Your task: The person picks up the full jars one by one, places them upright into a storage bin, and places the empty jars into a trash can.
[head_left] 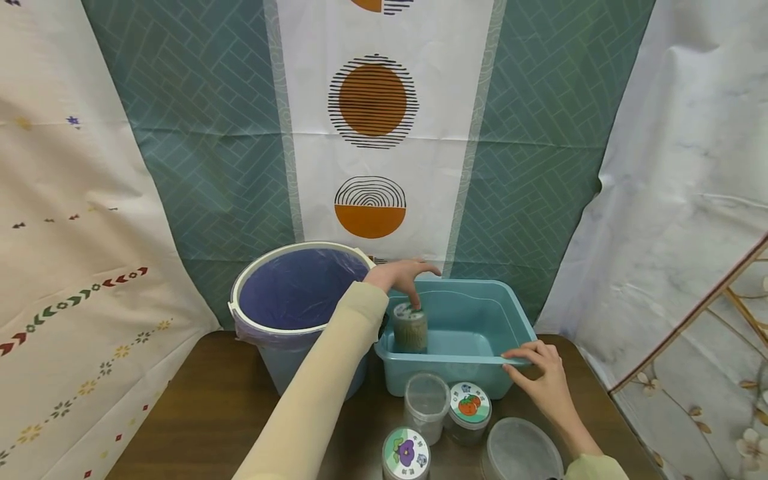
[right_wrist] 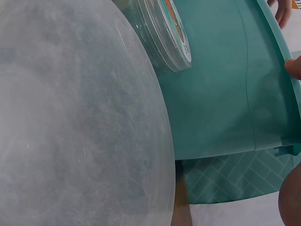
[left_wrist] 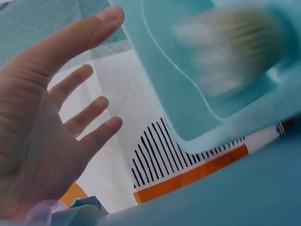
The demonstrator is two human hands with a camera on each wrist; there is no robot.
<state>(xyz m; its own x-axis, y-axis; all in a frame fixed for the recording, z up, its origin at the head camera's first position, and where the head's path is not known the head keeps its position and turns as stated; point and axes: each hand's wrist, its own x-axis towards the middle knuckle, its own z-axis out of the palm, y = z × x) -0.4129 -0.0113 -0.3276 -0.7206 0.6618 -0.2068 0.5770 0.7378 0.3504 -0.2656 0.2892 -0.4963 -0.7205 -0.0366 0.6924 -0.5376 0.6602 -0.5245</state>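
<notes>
Over the left end of a light-blue plastic basin (head_left: 480, 310), my left hand (head_left: 403, 275) hovers with its fingers spread. Below it, inside the basin, stands a round jar (head_left: 411, 333) with pale ridged contents and a green-and-white lid label. The left wrist view shows the jar blurred and apart from my open fingers (left_wrist: 91, 136). My right hand (head_left: 545, 377) pinches the basin's front right rim between thumb and fingers. Nearest to that hand is a wide, frosted-lidded container (head_left: 523, 453).
A bin (head_left: 245, 313) with a purple liner stands left of the basin. In front sit a clear lidded jar (head_left: 427, 403), a tomato-label jar (head_left: 470, 407) and a purple-flower-label jar (head_left: 406, 455) on the dark wooden table (head_left: 210, 407). Patterned cloth (head_left: 228, 133) hangs behind.
</notes>
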